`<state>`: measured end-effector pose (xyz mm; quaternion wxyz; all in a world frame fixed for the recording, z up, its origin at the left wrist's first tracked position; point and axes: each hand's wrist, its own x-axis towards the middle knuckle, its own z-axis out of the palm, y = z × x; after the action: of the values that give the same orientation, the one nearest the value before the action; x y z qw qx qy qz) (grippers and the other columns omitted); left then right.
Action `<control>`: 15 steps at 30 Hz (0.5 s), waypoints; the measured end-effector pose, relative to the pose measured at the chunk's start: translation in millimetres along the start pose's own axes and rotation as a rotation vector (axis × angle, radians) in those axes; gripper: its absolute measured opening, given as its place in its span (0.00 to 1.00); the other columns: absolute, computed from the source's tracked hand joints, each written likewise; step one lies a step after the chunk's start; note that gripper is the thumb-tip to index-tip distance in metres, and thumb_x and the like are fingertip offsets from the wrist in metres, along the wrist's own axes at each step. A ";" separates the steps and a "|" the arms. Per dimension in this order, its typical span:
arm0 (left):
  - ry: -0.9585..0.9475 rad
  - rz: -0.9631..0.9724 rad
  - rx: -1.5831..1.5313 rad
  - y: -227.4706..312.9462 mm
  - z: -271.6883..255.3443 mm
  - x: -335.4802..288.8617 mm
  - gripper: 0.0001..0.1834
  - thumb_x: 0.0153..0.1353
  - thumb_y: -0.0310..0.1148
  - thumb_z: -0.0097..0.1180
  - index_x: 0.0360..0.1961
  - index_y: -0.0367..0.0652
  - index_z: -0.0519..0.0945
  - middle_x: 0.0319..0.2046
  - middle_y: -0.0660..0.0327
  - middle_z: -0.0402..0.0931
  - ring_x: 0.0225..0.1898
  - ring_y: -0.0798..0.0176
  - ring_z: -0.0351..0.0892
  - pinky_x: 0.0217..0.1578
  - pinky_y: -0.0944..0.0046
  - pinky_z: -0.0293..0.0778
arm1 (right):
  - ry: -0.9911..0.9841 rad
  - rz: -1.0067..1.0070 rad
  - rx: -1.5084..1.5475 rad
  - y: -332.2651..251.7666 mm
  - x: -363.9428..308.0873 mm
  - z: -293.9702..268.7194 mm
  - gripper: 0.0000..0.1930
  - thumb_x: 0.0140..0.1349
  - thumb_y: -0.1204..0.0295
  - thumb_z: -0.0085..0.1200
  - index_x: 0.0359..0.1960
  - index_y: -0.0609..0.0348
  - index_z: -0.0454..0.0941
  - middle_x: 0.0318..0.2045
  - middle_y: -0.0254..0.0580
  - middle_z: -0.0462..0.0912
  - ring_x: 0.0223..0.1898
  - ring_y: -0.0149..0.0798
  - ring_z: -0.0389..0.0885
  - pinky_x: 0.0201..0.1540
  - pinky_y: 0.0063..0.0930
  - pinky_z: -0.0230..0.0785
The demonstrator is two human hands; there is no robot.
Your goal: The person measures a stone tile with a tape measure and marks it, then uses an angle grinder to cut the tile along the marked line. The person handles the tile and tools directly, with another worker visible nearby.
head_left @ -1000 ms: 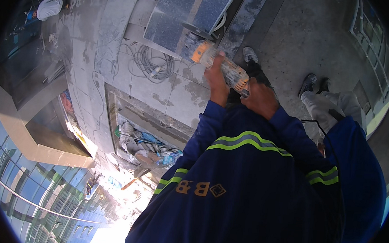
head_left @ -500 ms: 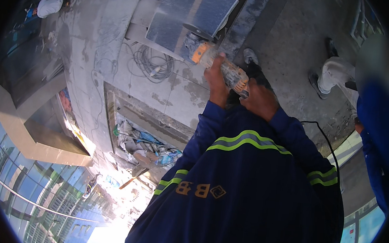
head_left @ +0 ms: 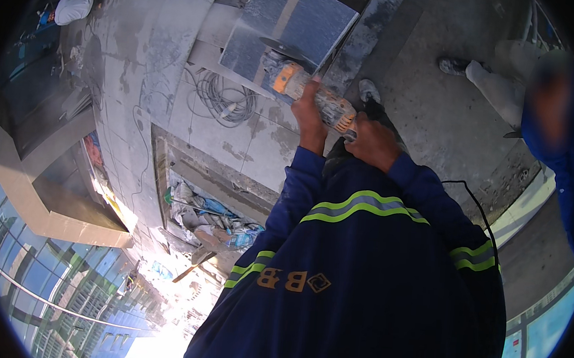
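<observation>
Both my hands are closed around a dusty orange angle grinder (head_left: 327, 104). My left hand (head_left: 310, 119) wraps the front of its body, just behind the orange gear head. Farther back, my right hand (head_left: 374, 144) grips the rear end. The grinder's dark cutting disc (head_left: 282, 48) stands over a blue-grey stone slab (head_left: 248, 51) that has a tan band across it. A pale streak of dust trails left from the disc. Whether the disc's edge is in the slab, I cannot tell.
Coiled grey cable (head_left: 227, 102) lies on the paving left of my hands. Below it a recessed pit (head_left: 212, 204) holds sacks and debris. A co-worker in blue (head_left: 555, 151) stands at right. Another person in a white top (head_left: 73, 8) is at far left.
The grinder, with both hands on it, has shifted slightly left over the slab. A dust streak now shows more clearly. The co-worker at right has changed stance, moving a leg farther away.
</observation>
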<state>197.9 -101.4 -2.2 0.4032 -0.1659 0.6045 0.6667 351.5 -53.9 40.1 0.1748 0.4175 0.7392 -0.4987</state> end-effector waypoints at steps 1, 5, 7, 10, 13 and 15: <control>0.002 -0.001 0.002 1.9 1.0 0.3 0.22 0.61 0.33 0.68 0.52 0.30 0.79 0.40 0.57 0.80 0.37 0.58 0.83 0.39 0.56 0.80 | 0.008 -0.004 -0.005 -0.7 1.1 0.0 0.24 0.52 0.66 0.65 0.47 0.69 0.74 0.41 0.68 0.86 0.46 0.66 0.86 0.52 0.54 0.78; 0.009 -0.004 -0.006 11.0 4.1 5.2 0.22 0.60 0.33 0.68 0.52 0.31 0.79 0.40 0.57 0.80 0.37 0.58 0.83 0.39 0.56 0.80 | -0.004 -0.001 -0.023 -3.1 13.9 3.5 0.24 0.52 0.67 0.65 0.47 0.70 0.74 0.41 0.67 0.86 0.46 0.66 0.86 0.52 0.54 0.78; 0.009 0.009 -0.009 18.6 8.2 7.0 0.22 0.60 0.33 0.69 0.51 0.31 0.79 0.40 0.57 0.79 0.37 0.57 0.83 0.39 0.55 0.80 | -0.014 -0.004 -0.024 -7.1 20.2 2.3 0.25 0.52 0.67 0.65 0.48 0.70 0.74 0.40 0.67 0.86 0.46 0.65 0.86 0.52 0.54 0.79; 0.023 0.053 -0.021 18.3 3.2 20.5 0.23 0.60 0.33 0.69 0.53 0.32 0.78 0.41 0.57 0.79 0.38 0.57 0.83 0.39 0.54 0.80 | -0.011 -0.029 -0.027 -13.8 28.0 1.1 0.25 0.52 0.67 0.65 0.48 0.70 0.74 0.40 0.67 0.86 0.46 0.65 0.86 0.51 0.54 0.79; 0.014 0.025 -0.018 21.7 4.8 15.8 0.25 0.59 0.33 0.69 0.54 0.33 0.77 0.42 0.57 0.78 0.38 0.57 0.82 0.40 0.54 0.79 | 0.007 -0.053 -0.030 -11.7 24.4 -1.2 0.25 0.52 0.67 0.64 0.48 0.70 0.74 0.40 0.67 0.86 0.46 0.65 0.86 0.51 0.54 0.79; 0.007 0.034 -0.020 19.2 3.9 14.7 0.26 0.59 0.33 0.69 0.56 0.33 0.77 0.42 0.58 0.78 0.38 0.57 0.82 0.41 0.54 0.79 | 0.018 -0.064 -0.024 -9.6 22.3 -1.3 0.24 0.53 0.66 0.64 0.48 0.70 0.74 0.40 0.67 0.86 0.45 0.65 0.86 0.51 0.54 0.79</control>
<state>175.6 -91.7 1.1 0.3879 -0.1620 0.6020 0.6789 330.9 -44.3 31.2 0.1573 0.3961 0.7597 -0.4912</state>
